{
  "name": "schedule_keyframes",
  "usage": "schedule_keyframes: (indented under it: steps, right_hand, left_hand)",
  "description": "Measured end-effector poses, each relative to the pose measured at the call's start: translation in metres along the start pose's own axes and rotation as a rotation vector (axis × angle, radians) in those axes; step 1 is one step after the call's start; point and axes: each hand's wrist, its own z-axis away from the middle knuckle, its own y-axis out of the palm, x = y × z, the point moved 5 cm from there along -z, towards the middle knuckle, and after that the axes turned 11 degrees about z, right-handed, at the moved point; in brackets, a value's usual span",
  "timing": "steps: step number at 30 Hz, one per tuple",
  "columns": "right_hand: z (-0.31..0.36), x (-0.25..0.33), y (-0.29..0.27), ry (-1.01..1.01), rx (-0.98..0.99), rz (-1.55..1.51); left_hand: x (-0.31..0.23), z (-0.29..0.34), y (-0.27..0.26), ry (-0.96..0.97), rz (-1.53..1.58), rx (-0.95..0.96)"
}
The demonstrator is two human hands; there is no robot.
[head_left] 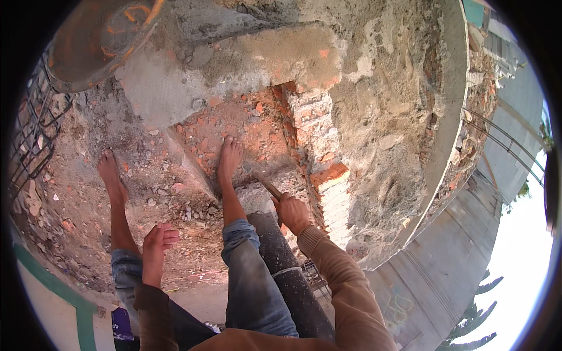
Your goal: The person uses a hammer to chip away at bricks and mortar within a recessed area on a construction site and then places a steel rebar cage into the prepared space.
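My right hand [293, 213] is shut on the wooden handle of a hammer [264, 182], whose head lies against broken brick and mortar beside my right foot. A partly broken red brick wall [316, 134] rises just beyond it. My left hand [157, 243] hangs open above my left leg, holding nothing, fingers loosely together. Both bare feet stand on rubble, the left foot [111, 178] and the right foot [228, 158]. I wear rolled blue jeans and a brown long-sleeved top.
A round rusty metal pan [96, 38] sits at the upper left by a cage of steel reinforcement bars [32, 131]. A dark pipe [287, 269] runs down beside my right leg. A curved concrete edge [451, 117] drops to a lower slab at the right.
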Motion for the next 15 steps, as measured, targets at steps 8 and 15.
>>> schedule_keyframes:
  steps: [8,15]
  right_hand:
    - [-0.057,-0.019,-0.064,-0.526,-0.421,0.378]
    - [-0.049,-0.032,-0.033,-0.116,0.020,0.269]
  left_hand:
    - [0.001,0.014,-0.007,-0.016,-0.001,-0.002]
    - [0.010,0.008,0.004,-0.029,-0.020,0.039]
